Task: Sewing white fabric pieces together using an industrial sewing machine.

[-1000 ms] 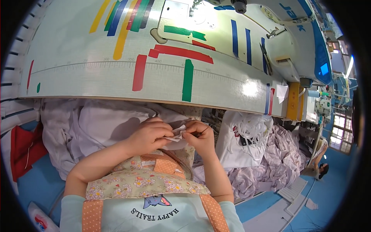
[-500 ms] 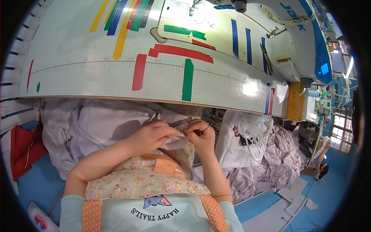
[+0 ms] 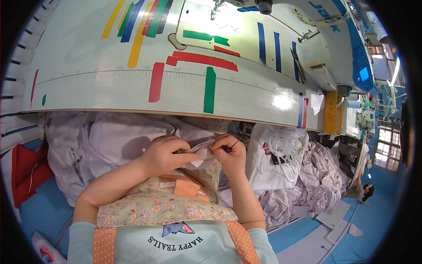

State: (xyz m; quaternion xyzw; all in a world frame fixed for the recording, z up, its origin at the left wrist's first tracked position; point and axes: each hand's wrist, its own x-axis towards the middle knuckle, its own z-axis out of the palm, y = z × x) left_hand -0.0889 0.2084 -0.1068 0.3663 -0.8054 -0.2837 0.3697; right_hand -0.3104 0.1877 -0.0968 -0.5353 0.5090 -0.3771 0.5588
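Sewing-room view, head camera looking down: wide pale-green sewing table [image 3: 88, 83] striped with coloured tape fills the upper half; its near edge runs left to right just above both hands.

Left hand [image 3: 165, 154]: fingers curled and pressed together, pinching the left end of a small folded piece of white cloth [image 3: 198, 152]. Thumb on top, fingertips underneath, mostly hidden.

Right hand [image 3: 231, 154]: fingers closed, pinching the right end of the same cloth; a thin dark tool [image 3: 235, 144] sticks out between thumb and forefinger, too small to identify. Both hands nearly touch each other, held over the lap below the table's near edge, just right of its middle.

Cloth position: stretched between the two hands, above a floral patchwork apron with orange dotted straps [image 3: 176, 207].

Outward:
- Heap of white fabric [image 3: 101, 141] lies under the near edge, left of the hands, touching the left forearm.
- Red cloth [image 3: 26, 169] at far left, well apart.
- White bag of tangled white strips [image 3: 279, 154] just beside the right hand, with a crumpled lilac fabric pile [image 3: 316, 176] beyond.
- White sewing machine [image 3: 316, 39] sits at the table's far right corner.
- Blue floor [image 3: 307, 233] shows open at lower right and lower left.

Table top between the tape marks is bare; open room lies mainly across that surface.
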